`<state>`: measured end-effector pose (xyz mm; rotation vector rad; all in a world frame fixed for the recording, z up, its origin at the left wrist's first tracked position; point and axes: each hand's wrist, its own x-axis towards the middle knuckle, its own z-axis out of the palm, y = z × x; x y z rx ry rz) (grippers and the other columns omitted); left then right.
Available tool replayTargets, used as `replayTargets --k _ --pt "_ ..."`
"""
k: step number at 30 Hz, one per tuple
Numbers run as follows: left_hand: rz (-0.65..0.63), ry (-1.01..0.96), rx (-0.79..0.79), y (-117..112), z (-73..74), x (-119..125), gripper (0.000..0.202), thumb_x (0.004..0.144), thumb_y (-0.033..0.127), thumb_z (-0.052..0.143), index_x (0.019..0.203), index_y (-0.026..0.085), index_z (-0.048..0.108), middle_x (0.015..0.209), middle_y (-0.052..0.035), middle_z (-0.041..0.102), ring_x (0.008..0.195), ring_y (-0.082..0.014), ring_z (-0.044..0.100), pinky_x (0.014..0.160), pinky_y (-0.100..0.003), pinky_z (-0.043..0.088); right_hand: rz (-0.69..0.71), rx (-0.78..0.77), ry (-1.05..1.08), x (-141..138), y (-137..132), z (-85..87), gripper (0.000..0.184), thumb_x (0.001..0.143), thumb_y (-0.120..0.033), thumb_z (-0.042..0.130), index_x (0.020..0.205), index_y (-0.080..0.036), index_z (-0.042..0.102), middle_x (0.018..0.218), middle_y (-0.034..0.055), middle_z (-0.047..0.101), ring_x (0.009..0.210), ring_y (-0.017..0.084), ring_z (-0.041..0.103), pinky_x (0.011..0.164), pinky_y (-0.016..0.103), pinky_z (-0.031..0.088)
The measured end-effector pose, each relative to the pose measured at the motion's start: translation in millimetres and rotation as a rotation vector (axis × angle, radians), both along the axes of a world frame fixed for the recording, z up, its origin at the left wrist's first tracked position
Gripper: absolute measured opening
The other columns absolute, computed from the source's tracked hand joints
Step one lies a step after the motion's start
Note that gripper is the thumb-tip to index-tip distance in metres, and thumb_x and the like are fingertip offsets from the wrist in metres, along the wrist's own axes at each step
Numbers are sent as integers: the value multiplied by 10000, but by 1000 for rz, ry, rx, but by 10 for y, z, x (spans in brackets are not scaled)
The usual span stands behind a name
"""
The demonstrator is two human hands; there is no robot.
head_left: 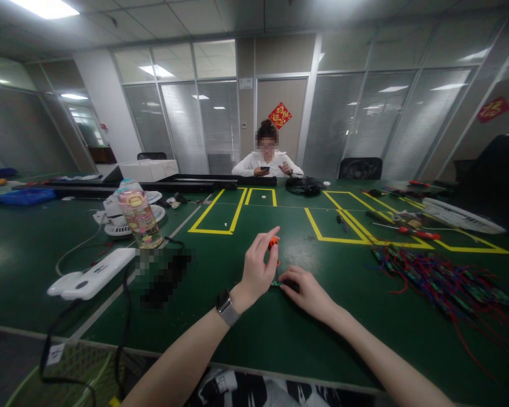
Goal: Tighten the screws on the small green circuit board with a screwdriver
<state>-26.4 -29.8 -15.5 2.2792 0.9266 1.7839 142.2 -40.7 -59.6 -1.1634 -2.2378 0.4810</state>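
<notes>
My left hand (258,267), with a watch on its wrist, is closed around a small orange-handled tool (274,243). The tool stands roughly upright, and a thin dark shaft seems to run down from it towards the table; its exact kind is hidden by my fingers. Below its lower end lies a small green circuit board (276,284) on the green table (220,345). My right hand (309,293) rests low on the table, its thumb and fingers closed at the right end of that board.
A tangle of circuit boards with red and blue wires (445,277) lies to the right, near a red-handled screwdriver (419,232). At left stand a bottle (138,215) and a white device (99,274). Yellow tape (212,230) marks the table. Across it sits a person (267,158) holding a phone.
</notes>
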Motion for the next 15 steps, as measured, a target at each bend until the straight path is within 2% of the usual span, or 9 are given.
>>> replayTargets --k 4,7,11,15 --pt "74 12 46 39 -9 -11 286 942 270 540 1219 217 583 902 -28 571 821 -150 566 753 -279 493 -3 -7 -5 -2 -14 24 143 855 -125 574 924 -176 689 917 62 634 871 206 600 787 317 488" --pt "48 32 24 30 -9 -7 294 966 270 484 1243 224 573 925 -37 572 828 -153 571 748 -281 501 -6 -14 -10 -8 -23 45 147 856 -127 572 926 -180 690 919 62 636 867 205 602 783 316 488" --pt "-29 45 -45 -1 -7 21 384 1008 219 346 1381 225 439 1086 -77 604 935 -167 597 821 -309 513 -2 -21 -8 -12 -25 52 157 863 -133 565 935 -188 692 923 63 640 875 206 605 798 320 490" --pt "35 47 12 23 -20 12 326 969 271 487 1290 227 524 938 -38 592 844 -158 584 763 -289 511 -5 -25 -9 -5 -24 44 155 860 -132 570 938 -180 695 927 66 639 890 212 606 805 322 490"
